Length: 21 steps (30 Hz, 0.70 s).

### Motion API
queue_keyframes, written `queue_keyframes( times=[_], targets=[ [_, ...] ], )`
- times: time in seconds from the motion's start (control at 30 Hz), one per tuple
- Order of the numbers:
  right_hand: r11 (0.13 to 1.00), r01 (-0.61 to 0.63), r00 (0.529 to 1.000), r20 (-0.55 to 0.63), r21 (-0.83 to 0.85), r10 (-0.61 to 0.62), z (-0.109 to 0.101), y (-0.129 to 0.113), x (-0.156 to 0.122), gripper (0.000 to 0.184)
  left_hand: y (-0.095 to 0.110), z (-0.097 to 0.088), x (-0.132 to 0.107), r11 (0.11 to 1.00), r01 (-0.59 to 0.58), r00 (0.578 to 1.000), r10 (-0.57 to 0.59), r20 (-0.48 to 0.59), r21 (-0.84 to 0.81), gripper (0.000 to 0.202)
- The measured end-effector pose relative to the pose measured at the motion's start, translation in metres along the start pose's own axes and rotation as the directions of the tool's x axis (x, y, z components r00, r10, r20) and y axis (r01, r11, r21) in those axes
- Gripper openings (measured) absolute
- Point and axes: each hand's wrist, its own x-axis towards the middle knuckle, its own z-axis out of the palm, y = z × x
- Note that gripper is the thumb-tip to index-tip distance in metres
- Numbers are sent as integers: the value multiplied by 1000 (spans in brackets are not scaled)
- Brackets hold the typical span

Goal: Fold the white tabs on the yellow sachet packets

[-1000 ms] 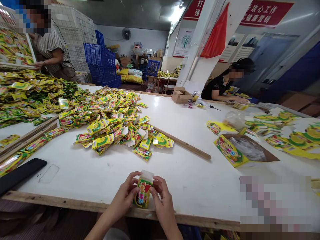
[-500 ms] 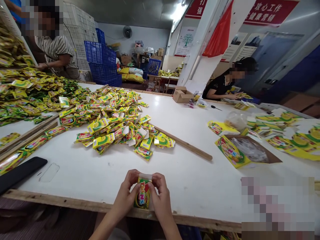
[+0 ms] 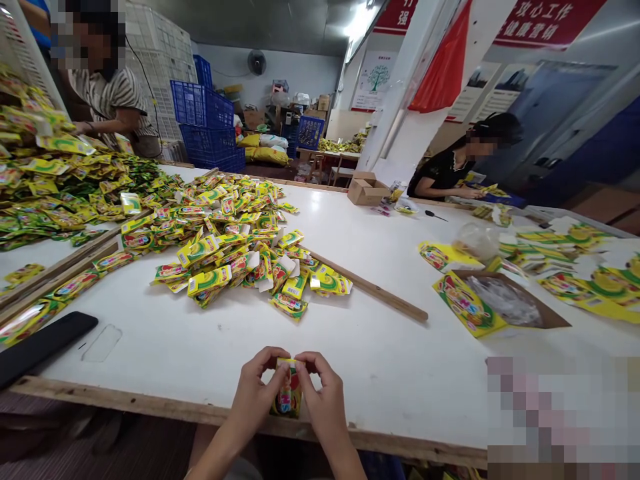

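Both of my hands hold one small yellow printed carton [image 3: 288, 395] upright at the near edge of the white table [image 3: 390, 280]. My left hand [image 3: 256, 393] grips its left side and my right hand [image 3: 320, 395] its right side, with the fingertips of both pressed on its top end. The top flap lies folded down under my fingers. A big heap of flat yellow cartons [image 3: 230, 233] lies on the table beyond my hands.
A wooden stick [image 3: 370, 288] lies right of the heap. A black phone [image 3: 40, 345] sits near left. An open box of clear bags [image 3: 500, 301] and more cartons [image 3: 575, 260] are at right. Two other people work at the far left and far right. Blue crates [image 3: 203, 120] stand behind.
The carton's white top flap stood open a second ago; my fingers have folded it down and closed the top. The person at far left has tipped more cartons onto the left pile.
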Motion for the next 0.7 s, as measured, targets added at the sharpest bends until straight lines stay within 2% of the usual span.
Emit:
queue_keyframes(
  times=[0.23, 0.4, 0.5, 0.57, 0.6, 0.67, 0.7],
  targets=[
    [999, -21, 999, 26, 30, 21, -4, 1, 0, 19, -6, -1, 2, 998, 32, 999, -32, 8, -48, 17],
    [995, -13, 998, 67, 104, 6, 3, 9, -9, 19, -11, -4, -7, 997, -71, 995, 74, 64, -37, 16],
    [999, 21, 1000, 22, 49, -22, -3, 9, -13, 20, -8, -7, -6, 991, -130, 986, 127, 105, 25, 18],
    [998, 36, 997, -69, -56, -40, -29, 9, -20, 23, -7, -19, 6, 975, -179, 981, 168, 93, 130, 19],
    [991, 18, 989, -142, -133, -37, -50, 10, -26, 24, -7, -29, 16, 957, -199, 980, 189, 66, 210, 21],
    [947, -96, 952, -307, -306, -2, -108, 16, -41, 26, -11, -60, 45, 882, -201, 971, 237, -33, 427, 31],
    [903, -184, 905, -426, -388, 1, -142, 20, -49, 27, -14, -78, 61, 823, -178, 962, 261, -81, 540, 38]
  ],
)
